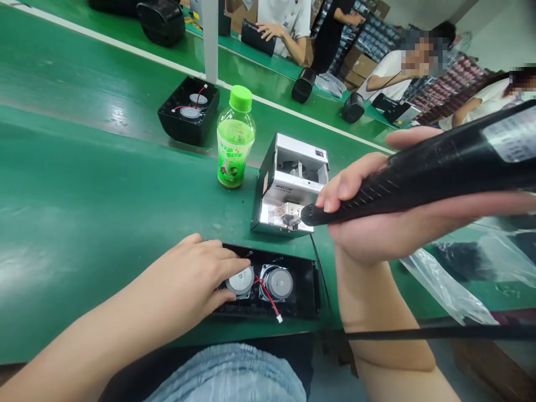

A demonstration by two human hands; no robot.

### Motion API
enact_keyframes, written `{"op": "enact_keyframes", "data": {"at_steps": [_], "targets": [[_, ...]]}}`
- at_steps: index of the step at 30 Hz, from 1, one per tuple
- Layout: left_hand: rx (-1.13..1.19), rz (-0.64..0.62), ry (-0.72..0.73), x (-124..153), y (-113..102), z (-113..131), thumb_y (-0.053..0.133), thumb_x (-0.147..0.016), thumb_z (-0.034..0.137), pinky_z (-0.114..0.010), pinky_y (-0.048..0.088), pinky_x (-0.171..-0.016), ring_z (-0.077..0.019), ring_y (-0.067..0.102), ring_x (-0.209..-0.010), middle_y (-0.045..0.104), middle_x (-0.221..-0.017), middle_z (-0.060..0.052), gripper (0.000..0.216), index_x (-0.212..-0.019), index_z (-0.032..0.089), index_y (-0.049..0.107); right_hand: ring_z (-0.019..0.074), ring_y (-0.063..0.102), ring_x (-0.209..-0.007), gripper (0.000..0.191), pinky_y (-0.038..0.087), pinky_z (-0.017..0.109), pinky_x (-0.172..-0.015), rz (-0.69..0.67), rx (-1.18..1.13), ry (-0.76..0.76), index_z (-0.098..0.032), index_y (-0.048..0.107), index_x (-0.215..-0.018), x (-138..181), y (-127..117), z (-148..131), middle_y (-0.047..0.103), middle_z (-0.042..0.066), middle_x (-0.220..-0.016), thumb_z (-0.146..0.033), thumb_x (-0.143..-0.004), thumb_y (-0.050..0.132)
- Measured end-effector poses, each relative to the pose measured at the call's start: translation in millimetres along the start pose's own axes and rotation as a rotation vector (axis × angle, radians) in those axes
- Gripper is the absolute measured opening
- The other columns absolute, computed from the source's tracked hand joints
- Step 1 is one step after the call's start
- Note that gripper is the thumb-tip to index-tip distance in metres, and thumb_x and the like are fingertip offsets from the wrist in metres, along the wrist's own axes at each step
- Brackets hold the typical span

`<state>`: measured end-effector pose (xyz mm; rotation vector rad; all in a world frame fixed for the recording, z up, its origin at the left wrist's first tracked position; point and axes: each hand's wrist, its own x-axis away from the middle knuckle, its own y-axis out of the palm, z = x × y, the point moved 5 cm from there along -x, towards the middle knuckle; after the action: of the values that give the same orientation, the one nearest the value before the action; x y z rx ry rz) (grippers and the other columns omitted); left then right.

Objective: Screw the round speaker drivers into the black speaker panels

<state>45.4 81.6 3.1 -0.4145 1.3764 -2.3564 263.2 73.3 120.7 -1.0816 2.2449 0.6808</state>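
My right hand [368, 206] is wrapped around a black electric screwdriver [435, 162]. Its tip meets the pick-up point at the front of a white and black screw feeder [288, 187]. In front of me lies a black speaker housing [304, 285] with two round speaker drivers in it. My left hand [205, 273] grips the housing's left end, fingers and thumb around the left driver [240, 281]. The right driver [278, 283] is uncovered. A red and black wire [268, 296] with a white plug runs from between the drivers over the housing's near side.
A bottle with a green cap [236, 137] stands left of the feeder. Behind it sits another open speaker housing [188, 111]. Clear plastic bags [452, 285] lie at the right. A white post [210, 42] rises farther back. Several people work across the green table [104, 195].
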Motion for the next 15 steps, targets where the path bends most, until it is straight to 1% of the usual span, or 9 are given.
{"op": "enact_keyframes", "data": {"at_steps": [2, 4, 7, 12, 15], "targets": [[0.009, -0.008, -0.015, 0, -1, 1, 0.085, -0.094, 0.028, -0.04, 0.038, -0.088, -0.0233, 0.075, -0.107, 0.083, -0.118, 0.002, 0.036, -0.129, 0.036, 0.078, 0.0153, 0.048, -0.036, 0.088, 0.03, 0.032, -0.032, -0.005, -0.002, 0.033, -0.027, 0.072, -0.098, 0, 1, 4, 0.046, -0.005, -0.052, -0.098, -0.094, 0.021], [0.021, -0.012, -0.02, -1, -1, 1, 0.085, -0.095, 0.029, -0.04, 0.038, -0.088, -0.0232, 0.075, -0.106, 0.083, -0.117, 0.002, 0.035, -0.129, 0.035, 0.078, 0.0151, 0.047, -0.036, 0.085, 0.031, 0.031, -0.034, -0.011, 0.007, 0.079, -0.027, 0.069, -0.096, -1, -2, 5, 0.046, -0.005, -0.051, -0.099, -0.093, 0.024], [0.029, -0.007, -0.013, -1, -2, 1, 0.084, -0.095, 0.028, -0.04, 0.037, -0.088, -0.0241, 0.075, -0.106, 0.084, -0.118, 0.001, 0.034, -0.128, 0.035, 0.078, 0.0172, 0.054, -0.044, 0.08, 0.039, 0.032, -0.038, -0.041, 0.065, 0.165, -0.028, 0.068, -0.097, -5, -8, 5, 0.053, -0.003, -0.056, -0.1, -0.091, 0.034], [0.034, 0.006, 0.005, -2, -2, -1, 0.083, -0.095, 0.028, -0.04, 0.035, -0.086, -0.0249, 0.075, -0.103, 0.084, -0.118, 0.001, 0.033, -0.127, 0.035, 0.078, 0.0206, 0.068, -0.054, 0.077, 0.047, 0.033, -0.041, -0.193, 0.103, 0.318, -0.03, 0.071, -0.101, -8, -4, 10, 0.067, 0.0, -0.071, -0.101, -0.085, 0.048], [0.034, 0.017, 0.014, -2, -1, -1, 0.082, -0.095, 0.027, -0.04, 0.035, -0.085, -0.0246, 0.075, -0.101, 0.085, -0.118, 0.001, 0.033, -0.127, 0.035, 0.078, 0.0216, 0.07, -0.056, 0.076, 0.05, 0.033, -0.042, -0.179, 0.072, 0.387, -0.029, 0.072, -0.102, -7, 0, 14, 0.069, 0.001, -0.073, -0.1, -0.084, 0.052]]}}
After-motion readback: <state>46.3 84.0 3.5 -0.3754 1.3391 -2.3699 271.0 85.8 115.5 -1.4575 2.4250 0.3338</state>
